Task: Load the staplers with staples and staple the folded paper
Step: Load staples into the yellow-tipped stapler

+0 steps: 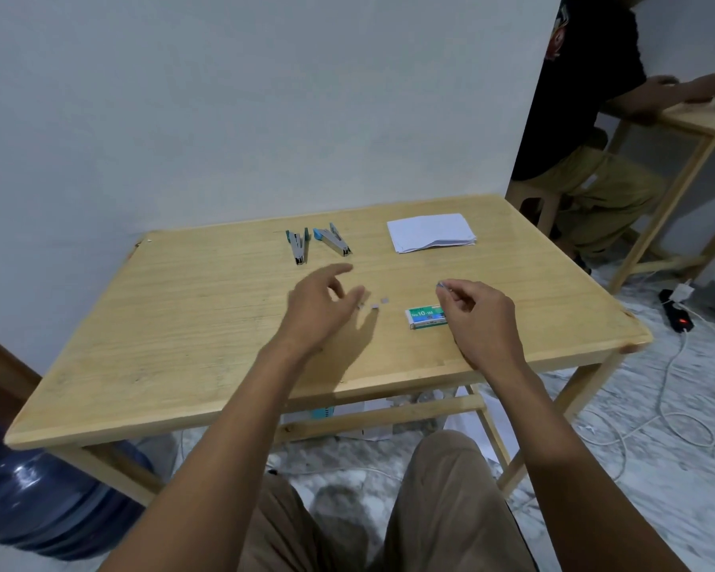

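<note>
Premises were a plain indoor workroom, possibly a converted home room. Noted: bare grey wall [223, 97], marbled tile floor [657, 489], wooden table [162, 324], second table [702, 117], stool [529, 196], water jug [38, 501], power strip [677, 313], loose cables [673, 410] across the floor.

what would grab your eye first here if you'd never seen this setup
The two hands hovering over the middle of the wooden table: the left hand open with fingers spread, the right hand pinching a small staple strip over the green staple box. Behind them, near the far edge, lie the left stapler and right stapler, both hinged open, with the folded paper stack off to their right.
</note>
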A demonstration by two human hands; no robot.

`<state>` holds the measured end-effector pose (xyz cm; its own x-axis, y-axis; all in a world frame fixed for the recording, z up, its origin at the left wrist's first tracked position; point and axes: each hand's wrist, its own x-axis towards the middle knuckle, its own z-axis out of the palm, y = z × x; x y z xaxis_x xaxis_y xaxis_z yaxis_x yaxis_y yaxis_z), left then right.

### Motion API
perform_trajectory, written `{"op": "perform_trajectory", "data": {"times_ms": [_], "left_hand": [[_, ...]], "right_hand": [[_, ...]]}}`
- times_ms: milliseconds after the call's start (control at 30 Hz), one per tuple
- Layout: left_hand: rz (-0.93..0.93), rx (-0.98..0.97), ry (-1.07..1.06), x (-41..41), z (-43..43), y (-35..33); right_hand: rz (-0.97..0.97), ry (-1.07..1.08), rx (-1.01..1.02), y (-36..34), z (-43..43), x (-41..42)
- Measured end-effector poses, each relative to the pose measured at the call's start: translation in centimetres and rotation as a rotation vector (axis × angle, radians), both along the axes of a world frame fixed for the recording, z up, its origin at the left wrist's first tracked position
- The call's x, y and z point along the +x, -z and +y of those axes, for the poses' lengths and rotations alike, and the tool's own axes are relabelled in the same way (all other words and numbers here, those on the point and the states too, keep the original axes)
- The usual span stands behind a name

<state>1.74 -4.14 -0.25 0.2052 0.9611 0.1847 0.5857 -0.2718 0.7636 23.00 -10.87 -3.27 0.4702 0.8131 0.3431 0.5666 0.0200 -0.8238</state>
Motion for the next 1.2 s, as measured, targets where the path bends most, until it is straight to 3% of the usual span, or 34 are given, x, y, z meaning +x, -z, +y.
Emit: {"op": "perform_trajectory", "data": {"times_ms": [67,200,433,600,733,900,1000,1200], "left_hand": [[0.155,0.045,-0.160,-2.3,0.6,-0.2],[0.408,-0.234,-0.186,-5.0,0.9,-0.1],[0.441,-0.230,-0.096,-4.6,0.7,0.0],[0.353,-0.221,-0.102,-4.8,0.8,0.4],[0.226,-0.195,-0.096,-5.4,0.6,0.7],[-0.152,-0.237,-0.070,-6.2,0.0,0.7],[-0.378,-0.325,-0.023,-6.3,-0.7,0.7],[-0.800,-0.593,0.214,-6.6,-1.9,0.8]], "right_hand": [[0.033,-0.037,0.012,-0.3,-0.1,-0.7],[0.138,-0.143,-0.012,-0.6,0.3,-2.7],[0.261,-0.257,-0.080,-0.2,0.8,-5.2],[0.438,-0.271,-0.132,-0.2,1.2,-5.6],[0.583,-0.277,-0.178,-0.4,1.5,-5.8],[0.613,-0.286,-0.133,-1.3,1.3,-7.1],[0.519,-0.371,-0.036,-2.1,1.1,-8.7],[0.091,-0.488,0.035,-4.0,1.3,-10.4]]}}
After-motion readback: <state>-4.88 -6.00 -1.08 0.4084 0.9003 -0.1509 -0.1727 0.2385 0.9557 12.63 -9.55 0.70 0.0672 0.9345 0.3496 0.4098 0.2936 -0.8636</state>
